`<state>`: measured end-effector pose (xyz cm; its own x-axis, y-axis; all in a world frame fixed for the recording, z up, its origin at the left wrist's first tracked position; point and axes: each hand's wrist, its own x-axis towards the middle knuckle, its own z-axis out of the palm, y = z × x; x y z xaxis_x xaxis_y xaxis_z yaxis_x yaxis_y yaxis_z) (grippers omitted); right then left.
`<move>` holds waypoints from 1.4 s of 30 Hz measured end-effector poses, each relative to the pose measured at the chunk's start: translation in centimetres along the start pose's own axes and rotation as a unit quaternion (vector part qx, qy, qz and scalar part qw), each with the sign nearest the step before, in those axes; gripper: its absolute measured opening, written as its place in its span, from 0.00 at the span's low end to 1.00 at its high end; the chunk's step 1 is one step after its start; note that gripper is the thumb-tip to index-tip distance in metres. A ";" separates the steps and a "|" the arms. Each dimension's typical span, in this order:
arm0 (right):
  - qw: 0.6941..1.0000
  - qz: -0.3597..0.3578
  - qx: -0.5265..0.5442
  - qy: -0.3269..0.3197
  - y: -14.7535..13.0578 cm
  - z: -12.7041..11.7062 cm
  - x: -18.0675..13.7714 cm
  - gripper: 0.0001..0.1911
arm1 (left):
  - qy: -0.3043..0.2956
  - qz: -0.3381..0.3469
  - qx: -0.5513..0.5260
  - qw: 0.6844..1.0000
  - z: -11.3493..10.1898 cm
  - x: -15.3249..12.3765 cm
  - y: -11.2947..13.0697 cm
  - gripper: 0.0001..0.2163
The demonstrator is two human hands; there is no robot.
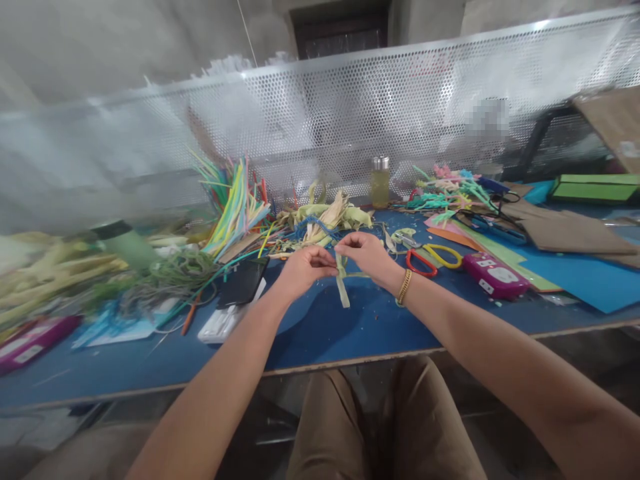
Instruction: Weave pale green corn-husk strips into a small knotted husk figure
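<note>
Between my two hands hangs a pale green strip (pixel 343 287), looking like dried corn husk, one end dangling over the blue table. My left hand (pixel 310 267) pinches it from the left, thumb and forefinger together. From the right, my right hand (pixel 367 257) pinches its upper part; a bracelet (pixel 405 287) circles that wrist. Another piece of the strip sticks out sideways under the right hand. Just behind the hands lies a heap of dried husks (pixel 333 217) with blue string. Scissors (pixel 440 257) with red and yellow handles rest right of my right hand.
A phone (pixel 243 283) lies on a white box (pixel 223 325) at left. Colourful pipe cleaners (pixel 235 207) stand behind it. A magenta device (pixel 495 275) and coloured sheets (pixel 575 273) are at right. A bottle (pixel 380 183) stands before the perforated metal screen (pixel 350 113).
</note>
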<state>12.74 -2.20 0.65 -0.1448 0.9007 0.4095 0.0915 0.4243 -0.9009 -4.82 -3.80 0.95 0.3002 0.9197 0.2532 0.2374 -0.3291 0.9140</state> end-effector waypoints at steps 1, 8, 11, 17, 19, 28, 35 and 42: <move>1.000 0.009 0.011 0.016 0.0 -0.1 0.1 0.09 | -0.010 -0.006 -0.003 1.000 0.0 0.0 -0.1 0.12; 0.994 0.010 -0.009 0.107 -0.7 -0.4 0.1 0.11 | -0.037 -0.039 -0.034 0.998 0.1 -0.3 0.1 0.11; 0.994 0.003 -0.006 0.106 -1.0 -0.3 0.0 0.13 | -0.042 -0.045 -0.050 0.997 0.2 -0.4 0.2 0.13; 0.997 0.003 0.024 0.072 -0.7 -0.1 0.0 0.14 | -0.057 -0.059 -0.084 0.993 0.6 -0.6 0.4 0.15; 0.998 0.002 0.026 0.065 -0.5 0.1 -0.1 0.14 | -0.067 -0.062 -0.075 0.993 0.8 -0.7 0.6 0.15; 0.989 -0.072 -0.126 0.010 -0.7 -0.9 0.1 0.11 | -0.048 -0.100 -0.105 0.988 1.0 -0.5 0.0 0.13; 0.937 -0.109 -0.320 -0.083 -1.5 -2.2 0.1 0.19 | 0.005 -0.120 -0.186 0.975 0.3 -0.1 0.0 0.14; 0.939 -0.148 -0.297 -0.091 -1.3 -1.5 0.1 0.18 | 0.001 -0.145 -0.215 0.966 0.9 -0.2 0.1 0.15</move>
<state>14.11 -2.53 2.09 -0.4113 0.7277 0.5489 0.5461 0.6789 -0.4908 -4.03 -4.23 0.75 0.2764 0.9605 -0.0328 -0.0952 0.0613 0.9936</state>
